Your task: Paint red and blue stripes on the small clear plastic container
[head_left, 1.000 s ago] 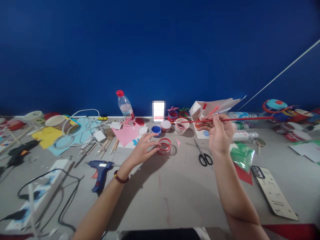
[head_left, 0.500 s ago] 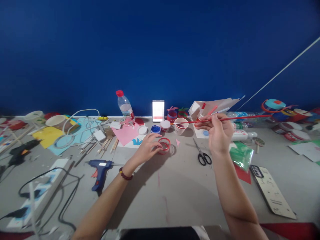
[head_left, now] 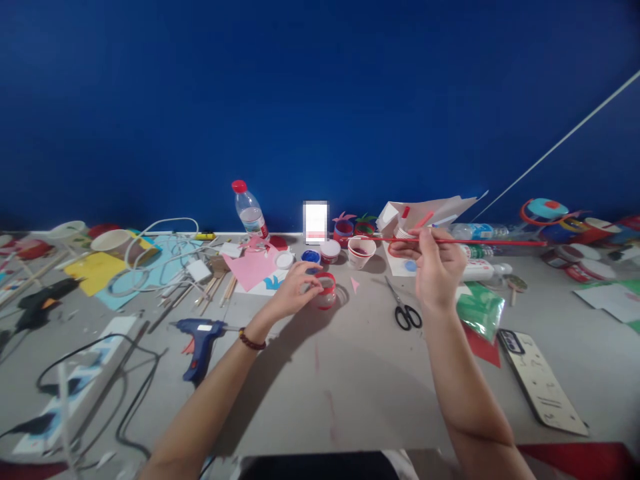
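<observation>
In my right hand [head_left: 440, 273] is a long, thin red paintbrush [head_left: 493, 241], held nearly level, its tip end pointing left past a paper cup [head_left: 362, 253] with dark liquid in it. The fingers of my left hand [head_left: 295, 293] grip the left side of a small clear plastic cup piece [head_left: 327, 300] with red-painted edges. Behind that hand stand an open jar of blue paint [head_left: 311, 258] and a jar with a white lid [head_left: 330, 251]. Scissors [head_left: 407, 315] with black handles lie between my hands.
A blue glue gun [head_left: 201, 343] and a power strip [head_left: 83, 380] with cables lie at left. Pink paper [head_left: 253, 267] and a bottle [head_left: 250, 213] are behind. At right are a phone [head_left: 543, 380] and a green packet [head_left: 483, 310]. Small red-and-blue decorated cups [head_left: 344, 231] stand at the back.
The paintbrush has swung from a slight tilt to almost level, its tip shifting up and left away from the paper cup. The clear piece has tipped a little in my left hand.
</observation>
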The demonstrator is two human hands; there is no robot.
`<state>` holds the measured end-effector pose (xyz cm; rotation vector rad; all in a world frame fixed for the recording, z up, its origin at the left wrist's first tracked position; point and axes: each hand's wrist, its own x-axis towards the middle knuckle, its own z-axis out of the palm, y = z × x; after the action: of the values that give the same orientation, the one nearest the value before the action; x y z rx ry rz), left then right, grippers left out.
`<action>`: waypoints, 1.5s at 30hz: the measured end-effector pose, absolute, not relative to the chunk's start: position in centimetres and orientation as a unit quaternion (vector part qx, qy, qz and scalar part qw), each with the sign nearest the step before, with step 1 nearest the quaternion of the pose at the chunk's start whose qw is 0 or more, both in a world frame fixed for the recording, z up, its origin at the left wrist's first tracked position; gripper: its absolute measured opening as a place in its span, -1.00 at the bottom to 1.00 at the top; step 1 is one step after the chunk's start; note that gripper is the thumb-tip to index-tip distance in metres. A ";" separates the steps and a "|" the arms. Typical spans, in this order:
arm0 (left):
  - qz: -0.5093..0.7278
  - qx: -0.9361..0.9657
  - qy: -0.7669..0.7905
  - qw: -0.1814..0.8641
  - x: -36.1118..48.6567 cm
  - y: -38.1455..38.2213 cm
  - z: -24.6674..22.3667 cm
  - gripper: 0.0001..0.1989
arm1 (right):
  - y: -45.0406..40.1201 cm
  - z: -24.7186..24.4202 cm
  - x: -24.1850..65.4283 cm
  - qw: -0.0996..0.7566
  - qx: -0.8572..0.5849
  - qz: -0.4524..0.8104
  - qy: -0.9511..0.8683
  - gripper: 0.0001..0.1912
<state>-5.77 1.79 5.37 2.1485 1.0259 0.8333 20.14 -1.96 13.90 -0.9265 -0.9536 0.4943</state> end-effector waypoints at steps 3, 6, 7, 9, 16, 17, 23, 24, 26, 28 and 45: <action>0.340 0.744 0.419 0.393 -6.2 2.2 6.1 -0.81 | -2.1 13.7 20.1 0.737 -0.425 0.216 -0.479 -0.75; 0.360 0.674 0.419 0.491 -6.8 2.5 7.3 -0.80 | -2.3 13.1 20.0 0.673 -0.416 0.228 -0.567 -0.77; 0.363 0.653 0.416 0.518 -7.0 2.6 7.7 -0.79 | -2.3 12.9 19.9 0.645 -0.413 0.228 -0.601 -0.78; 0.372 0.625 0.408 0.552 -7.4 2.6 8.4 -0.77 | -2.4 12.4 19.6 0.586 -0.406 0.222 -0.665 -0.78; 0.393 0.577 0.375 0.610 -8.1 2.4 9.5 -0.68 | -2.7 12.2 17.3 0.366 -0.360 0.193 -0.836 -0.31; 0.389 0.575 0.371 0.617 -8.2 2.4 9.5 -0.68 | -2.8 12.3 17.1 0.351 -0.356 0.192 -0.844 -0.27; 0.374 0.547 0.360 0.657 -8.5 2.4 9.4 -0.67 | -3.2 12.2 17.0 0.309 -0.359 0.204 -0.857 -0.28; 0.372 0.545 0.358 0.660 -8.5 2.4 9.3 -0.67 | -3.2 12.2 17.1 0.302 -0.362 0.210 -0.857 -0.28; 0.370 0.537 0.352 0.671 -8.5 2.4 9.2 -0.67 | -3.2 12.1 17.2 0.288 -0.371 0.228 -0.853 -0.29; 0.370 0.521 0.341 0.690 -8.5 2.4 9.0 -0.69 | -3.2 12.1 17.3 0.277 -0.381 0.249 -0.847 -0.31; 0.426 0.619 0.341 0.564 -8.2 2.0 8.0 -0.67 | -3.3 12.5 17.3 0.267 -0.404 0.271 -0.832 -0.40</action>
<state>-8.18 1.96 7.98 1.4571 0.8013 1.0030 17.33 -3.35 12.45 -1.0907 -2.2449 0.7325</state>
